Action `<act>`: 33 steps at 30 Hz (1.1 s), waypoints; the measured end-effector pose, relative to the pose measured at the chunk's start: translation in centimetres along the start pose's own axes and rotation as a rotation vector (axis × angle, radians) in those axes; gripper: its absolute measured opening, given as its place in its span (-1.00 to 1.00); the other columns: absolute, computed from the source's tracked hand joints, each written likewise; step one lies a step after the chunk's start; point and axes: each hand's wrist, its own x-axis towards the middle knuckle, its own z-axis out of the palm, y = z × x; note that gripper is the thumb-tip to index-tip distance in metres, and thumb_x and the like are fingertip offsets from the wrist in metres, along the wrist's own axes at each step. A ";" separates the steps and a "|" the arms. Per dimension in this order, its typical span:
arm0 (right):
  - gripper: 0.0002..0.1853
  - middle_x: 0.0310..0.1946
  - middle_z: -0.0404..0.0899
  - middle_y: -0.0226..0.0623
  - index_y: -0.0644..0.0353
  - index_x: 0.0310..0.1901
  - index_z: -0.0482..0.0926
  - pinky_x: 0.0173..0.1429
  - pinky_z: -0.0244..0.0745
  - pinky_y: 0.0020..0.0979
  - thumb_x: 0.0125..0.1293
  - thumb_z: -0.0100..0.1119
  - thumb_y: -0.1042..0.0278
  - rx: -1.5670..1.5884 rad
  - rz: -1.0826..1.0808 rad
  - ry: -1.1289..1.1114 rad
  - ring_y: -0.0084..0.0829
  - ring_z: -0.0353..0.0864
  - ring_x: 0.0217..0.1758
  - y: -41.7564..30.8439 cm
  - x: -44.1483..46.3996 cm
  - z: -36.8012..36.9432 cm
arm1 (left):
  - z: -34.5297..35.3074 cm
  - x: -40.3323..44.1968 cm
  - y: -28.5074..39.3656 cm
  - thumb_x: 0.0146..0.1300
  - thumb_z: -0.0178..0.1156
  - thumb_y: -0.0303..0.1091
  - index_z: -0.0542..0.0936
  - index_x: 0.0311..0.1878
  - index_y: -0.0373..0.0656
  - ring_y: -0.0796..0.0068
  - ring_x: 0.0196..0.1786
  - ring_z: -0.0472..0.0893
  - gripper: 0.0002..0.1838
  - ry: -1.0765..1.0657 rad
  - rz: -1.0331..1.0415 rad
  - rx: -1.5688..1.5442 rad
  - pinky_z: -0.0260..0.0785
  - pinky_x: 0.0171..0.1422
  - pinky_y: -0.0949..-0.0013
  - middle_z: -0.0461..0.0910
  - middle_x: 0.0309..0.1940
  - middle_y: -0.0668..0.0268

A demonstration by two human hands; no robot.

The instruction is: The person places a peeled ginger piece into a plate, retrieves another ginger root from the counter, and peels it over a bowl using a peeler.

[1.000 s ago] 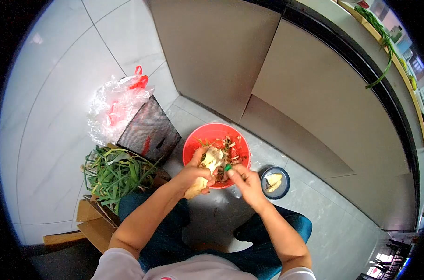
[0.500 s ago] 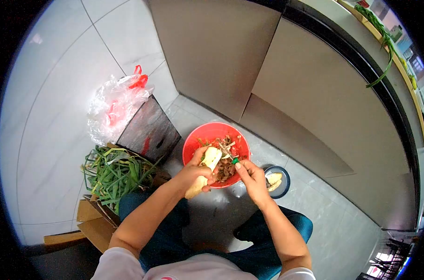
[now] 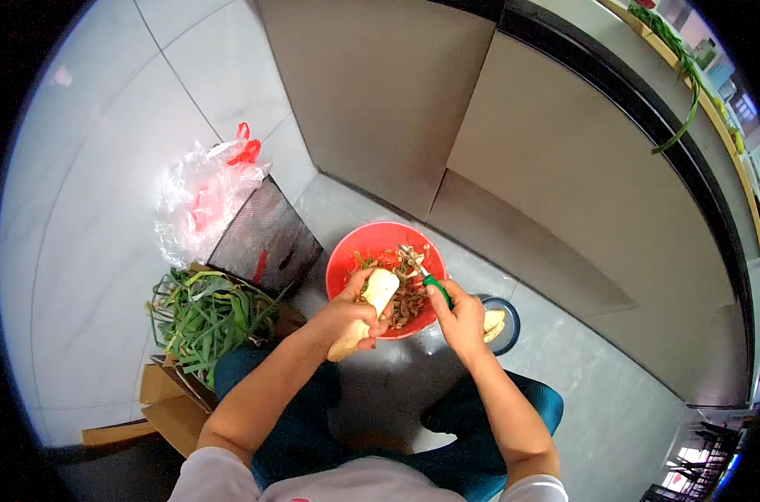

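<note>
Closed around a long, pale-yellow peeled root vegetable (image 3: 382, 289), my left hand (image 3: 359, 308) is over the near side of a red basin (image 3: 344, 243). Part of the vegetable pokes out below my palm. My right hand (image 3: 458, 316) grips a peeler (image 3: 434, 287) by its green handle, its metal head above the basin and apart from the vegetable. Brown and pale peelings (image 3: 409, 305) lie inside the basin. To the right, partly behind my right hand, a dark-rimmed round dish (image 3: 511, 330) holds pale-yellow peeled pieces (image 3: 494, 321).
On the left, leafy green stalks (image 3: 204, 322) fill a cardboard box (image 3: 172, 410). Behind it stands a mesh bin (image 3: 267, 234) with a clear plastic bag (image 3: 192, 201). Cabinet doors (image 3: 380, 100) border the floor; more greens (image 3: 690, 92) hang over the counter edge.
My right hand has drawn the peeler away from the vegetable, so its green handle and metal head now show more. My left hand keeps its hold with slight movement.
</note>
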 end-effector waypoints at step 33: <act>-0.65 -0.57 0.59 -0.08 0.15 -0.11 0.63 -0.40 0.49 -0.20 0.41 0.15 0.00 -0.038 -0.080 -0.042 -0.15 0.66 -0.52 -1.3 -1.2 1.0 | -0.2 1.1 0.0 0.04 0.06 -0.68 0.13 0.38 0.26 0.45 -0.47 0.45 -0.16 0.190 0.205 -0.058 0.26 -0.57 0.44 0.48 -0.11 0.16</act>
